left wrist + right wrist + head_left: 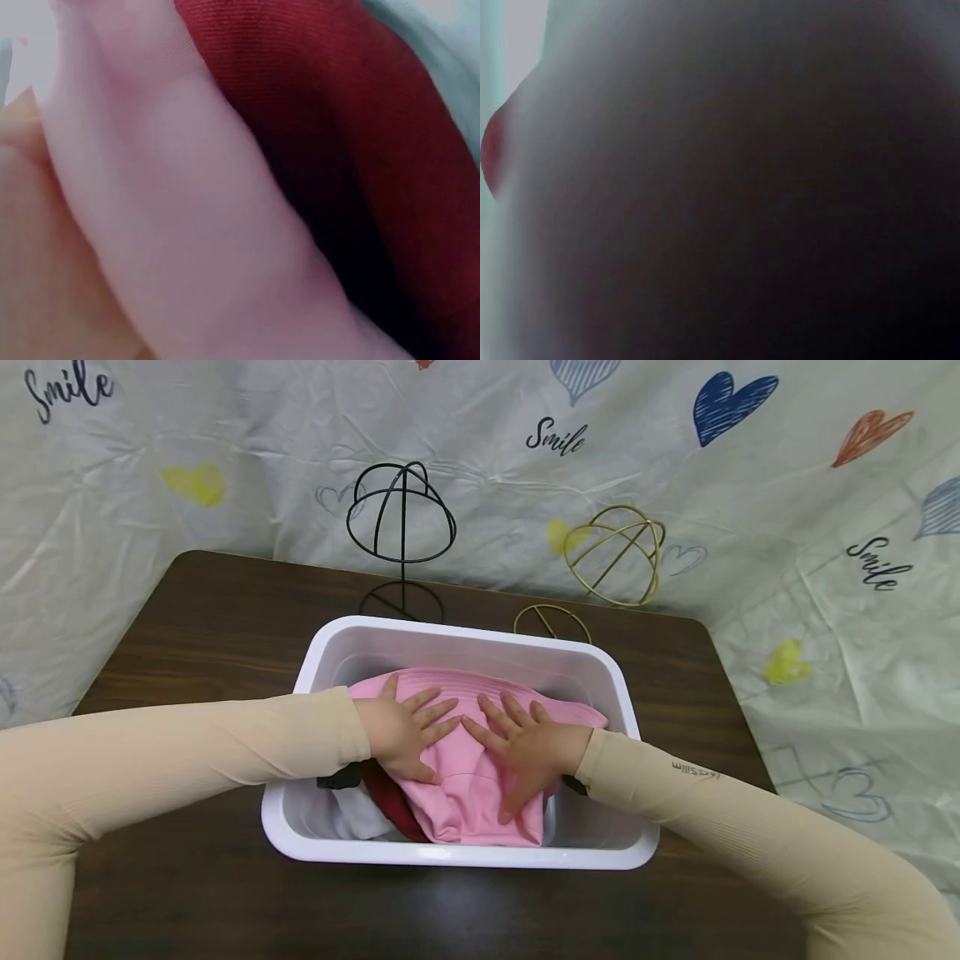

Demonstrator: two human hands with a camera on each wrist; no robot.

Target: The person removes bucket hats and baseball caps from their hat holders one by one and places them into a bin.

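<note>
A pink bucket hat (468, 785) with a stitched brim lies in a white plastic tub (450, 854). My left hand (405, 731) rests on the hat's left side, fingers spread. On its right side lies my right hand (534, 747), its fingers also spread and straight. Under the hat's left edge show a dark red cloth item (393, 802) and a white one (356, 814); their kinds are mostly hidden. The left wrist view shows pink fabric (187, 195) beside ribbed red fabric (300, 67). A dark blur fills most of the right wrist view.
Behind the tub stand a black wire hat stand (402, 527) and a gold wire one (618, 556). The tub sits on a dark wooden table (187, 635). A white curtain (480, 410) printed with hearts and "Smile" hangs behind.
</note>
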